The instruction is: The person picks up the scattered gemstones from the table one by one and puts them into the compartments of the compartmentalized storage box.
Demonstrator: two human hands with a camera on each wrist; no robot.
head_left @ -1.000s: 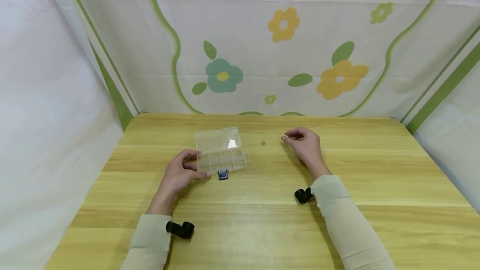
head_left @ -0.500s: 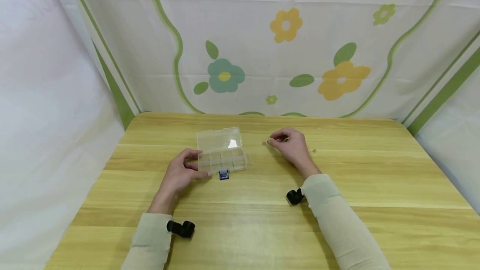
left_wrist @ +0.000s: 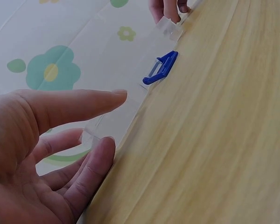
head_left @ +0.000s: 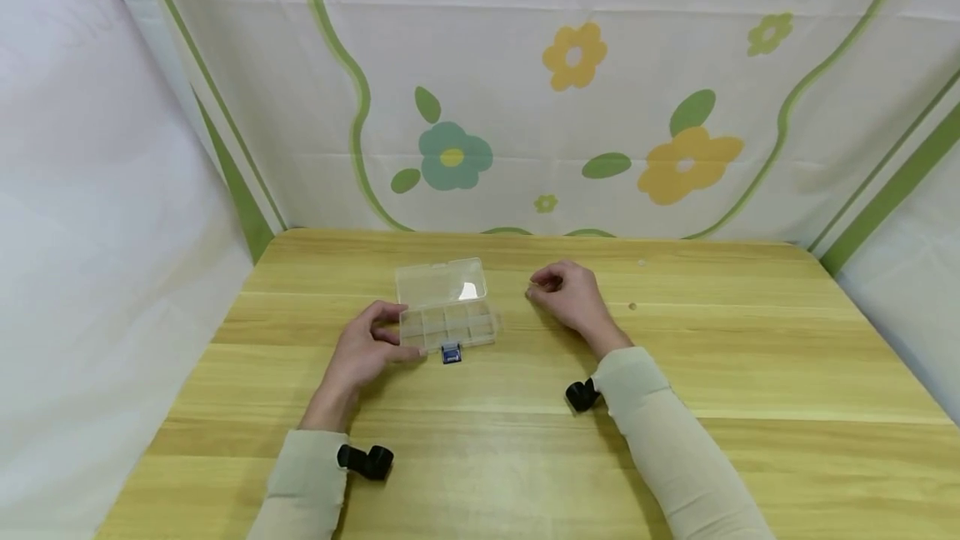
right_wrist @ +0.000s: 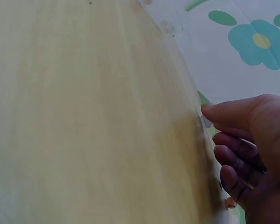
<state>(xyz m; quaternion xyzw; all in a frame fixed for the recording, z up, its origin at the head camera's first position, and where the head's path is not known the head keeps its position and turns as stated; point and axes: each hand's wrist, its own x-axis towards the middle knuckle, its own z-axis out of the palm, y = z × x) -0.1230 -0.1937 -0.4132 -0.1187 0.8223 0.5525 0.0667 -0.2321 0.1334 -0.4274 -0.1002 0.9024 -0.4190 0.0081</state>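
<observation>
A clear plastic compartment box [head_left: 448, 325] lies on the table, its lid [head_left: 438, 282] raised at the back and a blue latch [head_left: 451, 353] at the front. My left hand [head_left: 366, 347] holds the box's left end, thumb at the front corner and fingers along the side. To the right of the box, my right hand [head_left: 568, 297] is low over the table, thumb and index finger brought together. A small greyish round piece [right_wrist: 206, 122] shows between those fingertips in the right wrist view. In the head view the fingers hide it.
Behind the right hand lies a small brown round piece [head_left: 632, 306]. Farther back is a pale, clear one [head_left: 641, 262]. The wooden table [head_left: 480, 457] ends at a flowered white cloth [head_left: 510, 107].
My right hand has moved left to where a small brownish round piece lay, uncovering another brown piece to its right. The left hand stays at the box.
</observation>
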